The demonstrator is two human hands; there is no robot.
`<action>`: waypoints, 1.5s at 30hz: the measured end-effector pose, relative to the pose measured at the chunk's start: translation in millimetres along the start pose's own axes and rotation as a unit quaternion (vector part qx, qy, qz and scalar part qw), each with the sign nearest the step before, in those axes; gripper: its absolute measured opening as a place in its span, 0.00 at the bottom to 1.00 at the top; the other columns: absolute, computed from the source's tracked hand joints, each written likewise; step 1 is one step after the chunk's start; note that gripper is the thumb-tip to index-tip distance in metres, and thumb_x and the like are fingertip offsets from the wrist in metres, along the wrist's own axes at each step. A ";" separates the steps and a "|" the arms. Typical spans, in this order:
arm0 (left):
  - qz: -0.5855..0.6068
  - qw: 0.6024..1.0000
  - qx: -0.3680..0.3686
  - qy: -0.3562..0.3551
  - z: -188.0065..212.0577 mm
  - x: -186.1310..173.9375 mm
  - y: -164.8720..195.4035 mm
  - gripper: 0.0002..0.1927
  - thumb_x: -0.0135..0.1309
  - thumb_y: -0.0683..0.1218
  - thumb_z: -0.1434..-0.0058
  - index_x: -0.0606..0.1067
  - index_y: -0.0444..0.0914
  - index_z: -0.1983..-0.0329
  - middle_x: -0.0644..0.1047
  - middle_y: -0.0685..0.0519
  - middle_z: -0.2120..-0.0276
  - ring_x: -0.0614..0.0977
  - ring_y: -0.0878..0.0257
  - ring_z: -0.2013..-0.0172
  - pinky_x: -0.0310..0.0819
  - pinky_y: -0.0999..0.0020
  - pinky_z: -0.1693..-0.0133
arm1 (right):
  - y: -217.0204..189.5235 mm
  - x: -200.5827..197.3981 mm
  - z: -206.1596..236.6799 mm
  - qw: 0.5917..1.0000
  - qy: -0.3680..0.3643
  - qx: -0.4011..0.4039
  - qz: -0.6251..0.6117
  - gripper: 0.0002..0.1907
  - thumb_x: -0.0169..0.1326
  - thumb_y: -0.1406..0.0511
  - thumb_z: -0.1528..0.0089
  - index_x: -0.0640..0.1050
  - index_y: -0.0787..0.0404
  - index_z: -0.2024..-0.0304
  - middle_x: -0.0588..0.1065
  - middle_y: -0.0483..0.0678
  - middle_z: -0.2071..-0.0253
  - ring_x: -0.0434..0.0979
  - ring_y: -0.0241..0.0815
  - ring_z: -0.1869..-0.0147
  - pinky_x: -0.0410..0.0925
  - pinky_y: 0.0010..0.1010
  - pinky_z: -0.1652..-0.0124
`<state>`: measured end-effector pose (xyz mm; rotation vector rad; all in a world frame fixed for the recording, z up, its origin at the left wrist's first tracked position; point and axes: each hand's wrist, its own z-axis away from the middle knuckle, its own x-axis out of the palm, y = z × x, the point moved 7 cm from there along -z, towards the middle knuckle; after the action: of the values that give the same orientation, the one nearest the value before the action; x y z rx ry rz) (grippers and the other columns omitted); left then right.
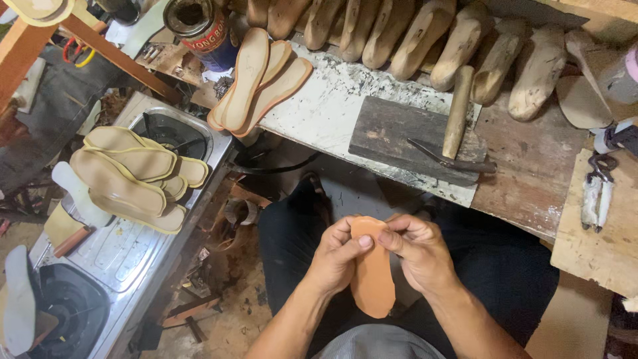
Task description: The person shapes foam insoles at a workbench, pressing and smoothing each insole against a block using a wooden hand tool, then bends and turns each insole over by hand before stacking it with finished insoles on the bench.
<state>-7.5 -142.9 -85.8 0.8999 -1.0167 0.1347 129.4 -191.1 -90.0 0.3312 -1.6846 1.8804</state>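
Both our hands close on an orange insole above our lap, the left hand pinching its upper edge with the thumb on top, the right hand gripping the same end from the other side. Beyond them we see the long desk, its top stained white, and at our left a steel gas stove. Along the desk's far edge stands a row of wooden shoe lasts. Tan insoles are stacked on the stove, a smaller pile of insoles on the desk. A dark wooden block carries a hammer. Scissors lie far right.
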 end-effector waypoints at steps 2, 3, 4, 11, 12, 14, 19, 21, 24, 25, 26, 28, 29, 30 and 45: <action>0.033 0.999 -0.014 -0.022 1.1 2.1 -0.9 0.13 0.60 0.40 0.36 0.74 0.34 0.50 0.81 0.49 0.54 0.82 0.62 0.54 0.76 0.64 0.47 | 9.8 -4.9 -0.1 0.996 0.015 0.047 -0.070 0.03 0.61 0.73 0.40 0.81 0.64 0.63 0.79 0.46 0.61 0.77 0.35 0.58 0.68 0.26 0.59; 0.049 0.998 -0.021 -0.034 1.7 3.4 -1.2 0.13 0.61 0.41 0.36 0.74 0.34 0.51 0.81 0.48 0.54 0.82 0.61 0.54 0.77 0.63 0.47 | 12.0 -4.6 -0.4 0.995 0.002 0.059 -0.077 0.02 0.61 0.73 0.39 0.81 0.65 0.63 0.79 0.46 0.61 0.77 0.36 0.58 0.68 0.26 0.58; 0.055 0.997 -0.024 -0.040 2.4 4.0 -1.6 0.13 0.61 0.41 0.36 0.74 0.33 0.51 0.81 0.48 0.55 0.82 0.60 0.55 0.77 0.62 0.48 | 13.7 -4.9 0.5 0.994 -0.010 0.070 -0.084 0.01 0.60 0.72 0.37 0.81 0.65 0.62 0.78 0.46 0.62 0.77 0.36 0.58 0.68 0.27 0.58; 0.039 0.998 -0.012 -0.049 2.9 4.9 1.2 0.14 0.59 0.41 0.36 0.72 0.34 0.49 0.81 0.47 0.57 0.82 0.59 0.57 0.78 0.61 0.50 | 13.7 -8.1 2.1 0.989 -0.027 0.127 -0.070 0.06 0.57 0.67 0.35 0.82 0.64 0.59 0.79 0.49 0.63 0.78 0.39 0.60 0.70 0.33 0.58; 0.029 0.998 0.000 -0.059 2.3 5.8 3.3 0.14 0.58 0.41 0.35 0.72 0.34 0.49 0.80 0.46 0.58 0.83 0.58 0.58 0.78 0.61 0.51 | 10.0 -8.3 1.2 0.994 -0.015 0.104 -0.031 0.08 0.56 0.67 0.34 0.82 0.65 0.58 0.79 0.49 0.63 0.77 0.38 0.60 0.70 0.32 0.58; 0.008 0.999 0.016 -0.034 -0.4 1.4 6.7 0.14 0.58 0.39 0.36 0.71 0.35 0.49 0.80 0.48 0.56 0.81 0.61 0.55 0.76 0.63 0.48 | 2.4 -5.5 -0.1 0.997 0.006 0.058 0.047 0.10 0.54 0.66 0.33 0.82 0.67 0.56 0.79 0.48 0.62 0.76 0.35 0.59 0.69 0.30 0.58; -0.051 0.999 0.017 -0.004 1.5 -2.7 10.3 0.13 0.57 0.38 0.37 0.73 0.35 0.50 0.80 0.50 0.56 0.81 0.63 0.56 0.76 0.66 0.50 | -26.9 17.3 7.7 0.960 -0.019 -0.103 0.258 0.09 0.56 0.67 0.35 0.79 0.67 0.56 0.78 0.45 0.60 0.76 0.31 0.58 0.70 0.23 0.57; -0.085 0.996 0.011 -0.003 4.5 -1.5 9.7 0.12 0.58 0.38 0.37 0.74 0.35 0.51 0.79 0.51 0.58 0.80 0.64 0.57 0.75 0.67 0.53 | -34.4 20.9 10.4 0.947 -0.014 -0.137 0.291 0.08 0.57 0.67 0.34 0.80 0.68 0.58 0.78 0.46 0.61 0.75 0.31 0.59 0.69 0.22 0.59; -0.077 0.996 0.027 -0.033 6.9 2.2 12.3 0.09 0.57 0.38 0.37 0.76 0.33 0.54 0.77 0.52 0.58 0.78 0.65 0.55 0.72 0.68 0.50 | -34.6 21.1 11.3 0.949 -0.020 -0.137 0.282 0.06 0.57 0.68 0.33 0.80 0.68 0.59 0.78 0.46 0.62 0.73 0.31 0.61 0.67 0.22 0.60; -0.070 0.996 0.030 -0.040 7.2 2.7 12.4 0.08 0.57 0.38 0.37 0.76 0.33 0.55 0.76 0.53 0.58 0.78 0.65 0.55 0.72 0.68 0.50 | -31.2 19.8 10.5 0.959 -0.024 -0.118 0.258 0.06 0.57 0.68 0.33 0.80 0.68 0.60 0.78 0.47 0.63 0.72 0.31 0.61 0.67 0.23 0.60; -0.062 0.996 0.033 -0.048 7.1 3.1 11.6 0.08 0.57 0.38 0.38 0.76 0.33 0.55 0.75 0.53 0.58 0.77 0.65 0.55 0.72 0.68 0.50 | -27.0 18.3 10.4 0.967 -0.027 -0.098 0.235 0.06 0.56 0.69 0.32 0.80 0.68 0.60 0.78 0.47 0.63 0.72 0.31 0.62 0.67 0.23 0.60; -0.051 0.996 0.042 -0.061 5.8 3.8 10.6 0.08 0.58 0.38 0.38 0.76 0.34 0.56 0.74 0.53 0.57 0.77 0.65 0.54 0.71 0.68 0.49 | -21.3 18.2 9.9 0.983 -0.044 -0.089 0.154 0.06 0.55 0.69 0.32 0.80 0.68 0.60 0.77 0.48 0.61 0.71 0.32 0.59 0.66 0.25 0.56; -0.047 0.995 0.049 -0.067 5.7 4.5 10.0 0.08 0.58 0.38 0.38 0.76 0.34 0.56 0.74 0.53 0.57 0.76 0.65 0.54 0.70 0.68 0.49 | -18.9 18.3 9.6 0.989 -0.051 -0.084 0.113 0.06 0.55 0.70 0.32 0.79 0.69 0.61 0.77 0.48 0.60 0.71 0.32 0.57 0.66 0.25 0.54; -0.044 0.995 0.054 -0.073 5.7 5.1 9.7 0.08 0.59 0.38 0.38 0.75 0.34 0.56 0.73 0.53 0.57 0.76 0.65 0.54 0.70 0.68 0.48 | -15.7 16.5 9.1 0.991 -0.049 -0.066 0.103 0.06 0.55 0.70 0.32 0.79 0.69 0.60 0.77 0.48 0.61 0.71 0.33 0.57 0.65 0.26 0.54; -0.265 0.960 0.083 -0.043 11.1 14.0 32.5 0.06 0.58 0.40 0.36 0.76 0.34 0.58 0.75 0.54 0.60 0.77 0.67 0.58 0.71 0.70 0.53 | -76.3 49.0 4.4 0.908 -0.112 -0.143 0.377 0.04 0.57 0.71 0.37 0.80 0.68 0.62 0.79 0.49 0.60 0.79 0.34 0.61 0.73 0.23 0.63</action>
<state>-23.2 -133.8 -53.4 1.3130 -0.8188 -0.2765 133.1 -180.6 0.2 -0.2868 -2.4565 2.1051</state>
